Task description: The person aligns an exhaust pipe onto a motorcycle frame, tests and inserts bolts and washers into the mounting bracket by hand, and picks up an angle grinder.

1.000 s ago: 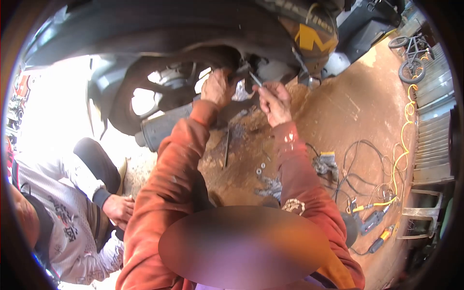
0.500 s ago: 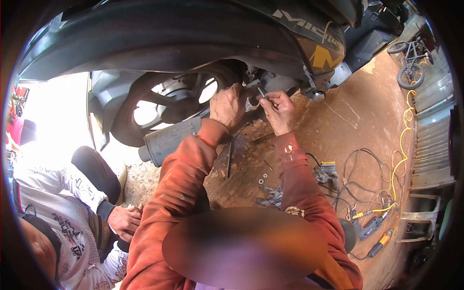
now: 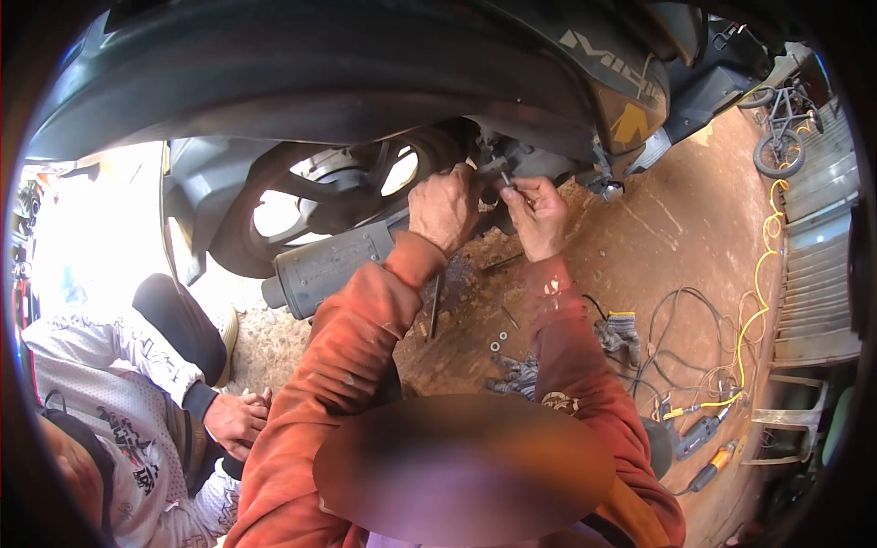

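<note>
A dark motorcycle (image 3: pixel 301 82) fills the upper view, with its wheel (image 3: pixel 265 215) and a grey exhaust muffler (image 3: pixel 333 265) below the bodywork. My left hand (image 3: pixel 443 210) is closed beside the wheel, at the front end of the muffler; what its fingers grip is hidden. Just to its right, my right hand (image 3: pixel 539 215) pinches a thin metal bolt (image 3: pixel 506 181) between thumb and fingers. The bolt points up toward a metal bracket (image 3: pixel 493 167) under the bodywork. Both hands are close together.
Two washers (image 3: pixel 498 342), a metal bar (image 3: pixel 435 306) and work gloves (image 3: pixel 516 374) lie on the dirt floor. Cables (image 3: pixel 676 320) and power tools (image 3: pixel 702 434) are at right, near a yellow hose (image 3: pixel 766 274). A person's hand (image 3: pixel 236 420) rests at lower left.
The view has shifted slightly, so the motorcycle and both hands appear a little further right. The bolt in my right hand now stands more upright, nearer the bracket.
</note>
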{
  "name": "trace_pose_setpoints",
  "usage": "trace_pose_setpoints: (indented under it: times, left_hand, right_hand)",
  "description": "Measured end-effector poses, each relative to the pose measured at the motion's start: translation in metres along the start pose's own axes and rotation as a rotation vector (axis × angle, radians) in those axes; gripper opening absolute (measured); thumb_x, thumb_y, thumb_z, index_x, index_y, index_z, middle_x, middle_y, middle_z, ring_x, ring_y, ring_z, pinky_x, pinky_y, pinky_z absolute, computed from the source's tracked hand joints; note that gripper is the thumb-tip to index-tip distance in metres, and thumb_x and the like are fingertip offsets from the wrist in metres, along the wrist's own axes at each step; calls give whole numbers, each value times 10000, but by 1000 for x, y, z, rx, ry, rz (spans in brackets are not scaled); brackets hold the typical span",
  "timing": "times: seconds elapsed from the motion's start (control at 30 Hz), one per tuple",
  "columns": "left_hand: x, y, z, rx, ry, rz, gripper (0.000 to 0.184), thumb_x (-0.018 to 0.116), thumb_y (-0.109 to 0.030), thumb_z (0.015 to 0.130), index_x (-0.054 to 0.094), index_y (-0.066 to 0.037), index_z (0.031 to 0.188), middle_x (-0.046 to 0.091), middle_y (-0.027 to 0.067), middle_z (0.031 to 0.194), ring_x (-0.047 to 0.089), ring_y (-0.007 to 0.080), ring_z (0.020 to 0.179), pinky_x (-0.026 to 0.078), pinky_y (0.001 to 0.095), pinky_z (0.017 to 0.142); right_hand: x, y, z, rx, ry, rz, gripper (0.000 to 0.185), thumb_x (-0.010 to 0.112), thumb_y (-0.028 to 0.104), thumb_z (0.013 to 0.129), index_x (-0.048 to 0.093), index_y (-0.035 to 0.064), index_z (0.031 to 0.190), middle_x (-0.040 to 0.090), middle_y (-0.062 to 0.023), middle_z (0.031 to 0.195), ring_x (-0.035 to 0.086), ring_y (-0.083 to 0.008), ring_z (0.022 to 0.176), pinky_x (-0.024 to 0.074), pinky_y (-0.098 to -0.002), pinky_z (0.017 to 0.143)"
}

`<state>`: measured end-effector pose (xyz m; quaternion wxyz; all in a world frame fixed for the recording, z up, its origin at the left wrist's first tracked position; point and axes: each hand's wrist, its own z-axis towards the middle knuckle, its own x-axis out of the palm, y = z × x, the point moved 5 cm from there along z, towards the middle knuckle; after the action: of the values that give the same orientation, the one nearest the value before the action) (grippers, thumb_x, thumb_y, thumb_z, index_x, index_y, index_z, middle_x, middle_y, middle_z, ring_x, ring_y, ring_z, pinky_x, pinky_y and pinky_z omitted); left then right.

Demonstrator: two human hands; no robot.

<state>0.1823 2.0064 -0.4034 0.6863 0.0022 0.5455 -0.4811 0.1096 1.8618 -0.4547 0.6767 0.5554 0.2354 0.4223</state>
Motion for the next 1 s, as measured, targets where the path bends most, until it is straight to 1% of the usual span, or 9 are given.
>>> trace_pose_setpoints:
  times: [0.07, 0.2, 0.27, 0.53, 0.67, 0.73, 0.77, 0.9, 1.0]
  left_hand:
    - [2, 1, 1, -8, 28, 15, 240, 611, -250, 869, 584, -12, 893, 659, 205, 781, 650, 387, 719, 516, 465, 631]
    - [-2, 1, 2, -31, 6, -16, 208, 602, -237, 883, 617, -46, 964, 650, 206, 742, 640, 398, 717, 507, 476, 637]
    - [0, 3, 2, -13, -6, -21, 217, 602, -250, 883, 623, -53, 972, 651, 209, 743, 640, 401, 721, 507, 482, 639]
    - [1, 11, 11, -77, 57, -58, 244, 604, -263, 878, 647, -54, 995, 657, 223, 811, 644, 396, 781, 514, 481, 679]
    - [-10, 25, 35, 270, -59, -60, 341, 648, -332, 853, 659, -40, 1028, 675, 170, 862, 667, 295, 785, 526, 406, 621]
    - [1, 28, 30, -528, 798, -939, 291, 658, -296, 829, 673, -54, 990, 668, 84, 817, 649, 171, 723, 507, 309, 552]
    - [5, 31, 29, -606, 933, -1009, 218, 675, -244, 787, 680, -78, 929, 650, 44, 787, 618, 96, 683, 478, 249, 517]
    - [25, 21, 44, -471, 1102, -628, 198, 708, -289, 685, 710, -169, 844, 643, -16, 838, 572, 108, 670, 463, 261, 603]
    - [38, 17, 52, -369, 1192, -734, 220, 721, -300, 664, 736, -190, 854, 640, -30, 834, 568, 103, 720, 472, 288, 681]
  right_hand:
    - [1, 3, 12, 37, 0, -114, 197, 696, 18, 845, 580, -44, 993, 686, -52, 860, 591, -69, 757, 473, -210, 663]
    - [7, 12, 17, -129, -55, -215, 169, 703, 36, 843, 583, -53, 921, 671, -35, 778, 580, -59, 711, 457, -206, 625]
    - [4, 10, 13, 1, -78, -461, 167, 716, 58, 839, 588, -51, 839, 651, -34, 702, 561, -62, 635, 438, -213, 573]
    - [14, 6, 28, 13, -11, -265, 167, 715, 75, 847, 592, -12, 773, 576, -4, 596, 469, -40, 508, 357, -211, 471]
    - [18, 13, 27, 71, -25, -289, 176, 700, 74, 863, 567, 1, 775, 557, 5, 581, 452, -34, 488, 332, -196, 455]
    - [17, 13, 28, 70, -10, -279, 174, 696, 73, 865, 563, 1, 778, 564, 1, 589, 456, -36, 488, 334, -197, 454]
    - [17, 11, 27, 71, -3, -253, 173, 692, 72, 867, 559, 0, 782, 572, -4, 596, 460, -37, 489, 335, -199, 453]
    - [16, 7, 31, 58, 1, -353, 153, 660, 59, 875, 570, -34, 794, 587, -34, 596, 504, -67, 495, 383, -239, 455]
    - [11, 5, 34, 54, 2, -289, 141, 652, 57, 879, 572, -36, 810, 599, -43, 611, 515, -68, 503, 386, -235, 457]
